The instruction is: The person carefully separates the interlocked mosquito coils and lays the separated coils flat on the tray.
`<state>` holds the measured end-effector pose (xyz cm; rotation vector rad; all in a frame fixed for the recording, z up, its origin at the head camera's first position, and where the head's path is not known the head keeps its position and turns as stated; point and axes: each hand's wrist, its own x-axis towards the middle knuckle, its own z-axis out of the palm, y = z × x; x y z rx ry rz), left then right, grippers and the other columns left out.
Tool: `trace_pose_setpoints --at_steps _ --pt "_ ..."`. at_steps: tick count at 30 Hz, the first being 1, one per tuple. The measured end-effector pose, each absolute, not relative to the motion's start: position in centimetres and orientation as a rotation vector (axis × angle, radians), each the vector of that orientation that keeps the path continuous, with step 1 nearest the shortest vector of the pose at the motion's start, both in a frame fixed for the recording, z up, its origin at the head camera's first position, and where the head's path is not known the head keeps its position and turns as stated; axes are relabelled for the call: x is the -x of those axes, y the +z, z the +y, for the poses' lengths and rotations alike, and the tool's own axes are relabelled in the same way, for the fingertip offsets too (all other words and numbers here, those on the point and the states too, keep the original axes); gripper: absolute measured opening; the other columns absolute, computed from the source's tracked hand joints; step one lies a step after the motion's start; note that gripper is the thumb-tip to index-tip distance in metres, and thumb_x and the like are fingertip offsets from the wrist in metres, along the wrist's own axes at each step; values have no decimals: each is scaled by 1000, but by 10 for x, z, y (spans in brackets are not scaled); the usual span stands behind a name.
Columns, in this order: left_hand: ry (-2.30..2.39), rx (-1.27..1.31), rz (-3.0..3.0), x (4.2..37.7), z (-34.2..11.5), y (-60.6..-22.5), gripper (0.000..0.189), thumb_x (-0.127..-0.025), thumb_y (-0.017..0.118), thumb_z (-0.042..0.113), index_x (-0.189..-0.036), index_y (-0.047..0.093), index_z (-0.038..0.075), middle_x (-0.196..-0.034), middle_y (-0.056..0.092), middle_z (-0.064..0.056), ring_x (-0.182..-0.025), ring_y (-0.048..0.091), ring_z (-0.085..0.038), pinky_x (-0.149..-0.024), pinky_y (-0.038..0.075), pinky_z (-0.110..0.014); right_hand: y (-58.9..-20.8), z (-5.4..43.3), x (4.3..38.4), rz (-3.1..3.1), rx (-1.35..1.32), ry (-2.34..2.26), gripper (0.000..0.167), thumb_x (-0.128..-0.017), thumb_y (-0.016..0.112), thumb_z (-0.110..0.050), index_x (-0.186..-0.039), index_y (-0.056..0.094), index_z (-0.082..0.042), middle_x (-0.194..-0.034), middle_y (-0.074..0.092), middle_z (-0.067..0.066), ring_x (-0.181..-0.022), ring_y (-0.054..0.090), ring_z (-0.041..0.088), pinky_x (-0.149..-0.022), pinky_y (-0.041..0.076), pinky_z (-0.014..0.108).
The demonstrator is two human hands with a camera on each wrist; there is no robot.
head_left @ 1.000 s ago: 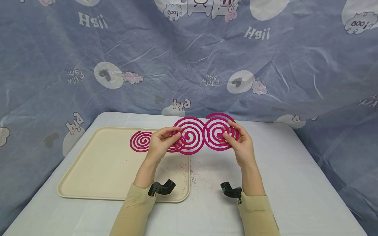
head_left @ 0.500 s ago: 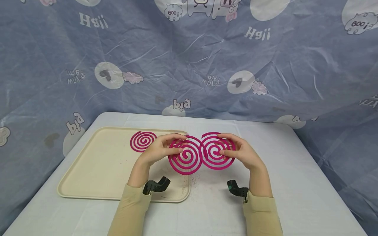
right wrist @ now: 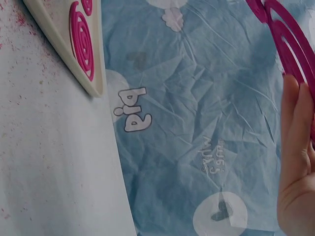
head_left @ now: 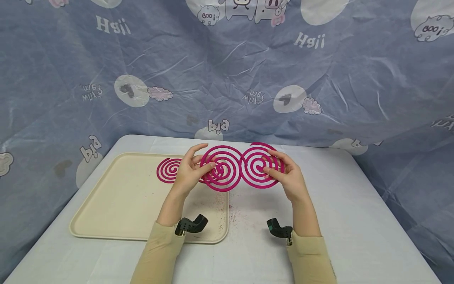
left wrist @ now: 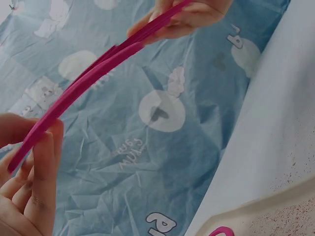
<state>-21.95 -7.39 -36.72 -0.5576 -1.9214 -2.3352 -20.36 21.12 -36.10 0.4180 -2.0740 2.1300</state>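
Observation:
Two magenta mosquito coils are held up in the air side by side, overlapping where their rims meet. My left hand (head_left: 188,173) pinches the left mosquito coil (head_left: 227,189) between thumb and fingers, its index finger raised. On the other side, my right hand (head_left: 290,177) grips the right mosquito coil (head_left: 261,186), thumb near its centre. Edge-on in the left wrist view, the held coils (left wrist: 74,93) form a slightly bent line. Whether the two are interlocked or only overlapping is unclear.
A cream tray (head_left: 117,205) lies on the white table at left. One coil (head_left: 170,170) rests in it; another coil (right wrist: 82,44) is partly hidden behind my left hand in the head view. Reddish crumbs (head_left: 232,215) dot the tray's right side and tablecloth. A patterned blue curtain (head_left: 213,59) hangs behind.
Both hands dipped toward me with the coils, lying them flatter, then rose again and tilted them upright. The left index finger has lifted off the coil.

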Motion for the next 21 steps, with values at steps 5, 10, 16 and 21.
trace_pose_setpoints --at_steps 5,10,16,21 --pt "-2299 458 -1805 220 -71 -367 55 -85 65 -2 -134 42 10 -108 61 -23 -84 69 -21 -71 55 -37 -361 199 205 -1908 -292 2168 49 -85 65 2 -132 49 -2 -120 50 11 -101 60 18 -77 53 29" --pt "-2313 364 -1686 220 -70 -367 53 -86 66 1 -132 43 9 -109 59 -21 -87 68 -21 -75 55 -36 -360 193 206 -1806 -214 2182 53 -85 64 3 -135 47 -5 -121 50 11 -100 62 17 -78 53 29" --pt "-2331 249 -1698 221 -78 -367 52 -84 70 5 -130 45 4 -106 63 -17 -84 68 -18 -78 54 -33 -358 191 206 -1843 -175 2202 71 -84 66 3 -144 32 -16 -125 48 15 -100 63 18 -78 53 30" --pt "-2336 130 -1744 221 -92 -369 45 -83 73 12 -122 51 6 -107 66 -11 -90 67 -17 -80 53 -31 -358 188 205 -1940 -158 2176 70 -85 67 -3 -143 30 -14 -124 50 17 -96 65 15 -79 53 30"
